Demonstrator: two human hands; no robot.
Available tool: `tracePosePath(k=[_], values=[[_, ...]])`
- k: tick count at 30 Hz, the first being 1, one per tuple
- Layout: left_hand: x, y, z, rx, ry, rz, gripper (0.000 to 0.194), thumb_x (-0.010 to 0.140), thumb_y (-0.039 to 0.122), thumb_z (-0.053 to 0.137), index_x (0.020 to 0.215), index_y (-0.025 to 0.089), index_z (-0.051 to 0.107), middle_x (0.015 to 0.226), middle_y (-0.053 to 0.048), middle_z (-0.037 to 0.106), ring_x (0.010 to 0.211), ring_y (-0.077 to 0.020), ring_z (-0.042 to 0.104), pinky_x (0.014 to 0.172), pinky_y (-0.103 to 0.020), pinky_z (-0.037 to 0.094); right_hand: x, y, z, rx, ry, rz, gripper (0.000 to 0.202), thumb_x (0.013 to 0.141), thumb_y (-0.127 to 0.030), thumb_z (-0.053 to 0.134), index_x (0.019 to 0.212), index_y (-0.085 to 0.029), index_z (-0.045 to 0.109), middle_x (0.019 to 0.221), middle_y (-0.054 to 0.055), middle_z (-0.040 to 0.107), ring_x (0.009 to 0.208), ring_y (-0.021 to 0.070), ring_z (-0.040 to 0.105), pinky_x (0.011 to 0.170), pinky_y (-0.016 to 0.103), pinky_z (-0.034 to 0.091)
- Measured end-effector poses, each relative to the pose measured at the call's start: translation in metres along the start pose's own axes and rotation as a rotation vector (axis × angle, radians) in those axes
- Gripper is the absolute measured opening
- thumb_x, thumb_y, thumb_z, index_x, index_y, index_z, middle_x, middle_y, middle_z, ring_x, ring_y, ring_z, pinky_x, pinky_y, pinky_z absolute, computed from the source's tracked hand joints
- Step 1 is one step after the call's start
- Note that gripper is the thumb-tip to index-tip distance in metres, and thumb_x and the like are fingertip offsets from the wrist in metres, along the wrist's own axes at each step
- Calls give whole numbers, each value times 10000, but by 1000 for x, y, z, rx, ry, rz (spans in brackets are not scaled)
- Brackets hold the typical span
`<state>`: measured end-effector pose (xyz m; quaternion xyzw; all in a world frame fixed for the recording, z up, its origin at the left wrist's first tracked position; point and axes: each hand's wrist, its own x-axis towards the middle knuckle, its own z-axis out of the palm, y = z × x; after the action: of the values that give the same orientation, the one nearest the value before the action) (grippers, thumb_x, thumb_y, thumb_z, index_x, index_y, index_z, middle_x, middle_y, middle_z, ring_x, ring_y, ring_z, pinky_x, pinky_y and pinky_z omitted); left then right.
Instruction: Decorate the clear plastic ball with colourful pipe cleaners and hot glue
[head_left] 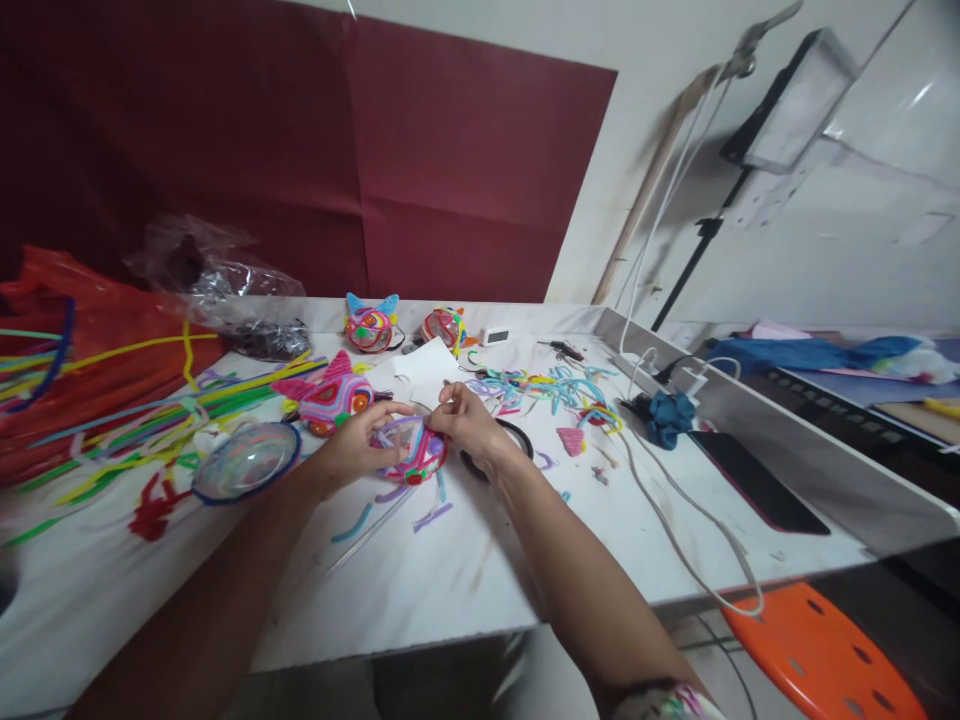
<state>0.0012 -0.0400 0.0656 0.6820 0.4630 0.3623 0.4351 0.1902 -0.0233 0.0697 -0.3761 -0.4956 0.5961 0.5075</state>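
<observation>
A small rounded craft piece [424,462] in pink, purple and red pipe cleaners, with a clear part, is between my hands above the white table [450,590]. My left hand [367,440] grips its left side, fingers bent round the edge. At its upper right, my right hand [466,425] is closed in a pinch; what the fingertips hold is too small to make out. Just behind my left hand sits a pink, striped piece with pointed ears [334,398]. A black ring [527,440] lies partly hidden behind my right wrist.
Pipe cleaners [150,430] and a clear bowl [247,462] lie left. Two finished-looking pieces stand behind, one with blue ears [370,325]. Blue scraps [555,388], a cable [667,500] and a black phone-like slab [757,482] are right. An orange stool [817,650] is below.
</observation>
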Motion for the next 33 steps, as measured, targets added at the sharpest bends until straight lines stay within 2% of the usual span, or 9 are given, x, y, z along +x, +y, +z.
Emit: tracePosePath(k=[5,15,19,23,33], values=[[0,0,1,-27,-5,-11,564,669,316,783,1195,210,607,1035,-52,694,969,-259,646,776,-338,527,0,0,0,2,-7,0,444,515,-191,684,844,-245,390,447,-147,526,376,59,372,424,168,273],[1,-4,3,-23,6,21,573,657,313,755,1193,175,609,1099,-87,678,940,-241,631,791,-344,531,2,3,-1,-7,-2,12,448,504,-213,698,830,-249,393,471,-129,554,381,65,399,423,166,286],[1,-3,3,-1,22,60,540,644,321,762,1154,200,632,1091,-83,684,973,-267,645,793,-351,537,1,4,-1,-2,-8,14,455,507,-216,714,834,-248,398,463,-137,546,378,61,397,421,164,290],[0,0,4,-40,33,63,495,629,252,761,1111,221,656,1050,-65,690,955,-271,661,751,-337,541,1,4,-1,3,-7,16,457,511,-219,723,833,-248,398,469,-132,568,382,62,413,423,162,293],[-2,-1,4,-32,-15,59,548,650,136,674,1192,178,606,972,-29,639,798,-171,607,680,-267,490,0,1,0,-13,-2,25,461,505,-225,730,816,-250,390,464,-121,577,362,60,405,400,160,256]])
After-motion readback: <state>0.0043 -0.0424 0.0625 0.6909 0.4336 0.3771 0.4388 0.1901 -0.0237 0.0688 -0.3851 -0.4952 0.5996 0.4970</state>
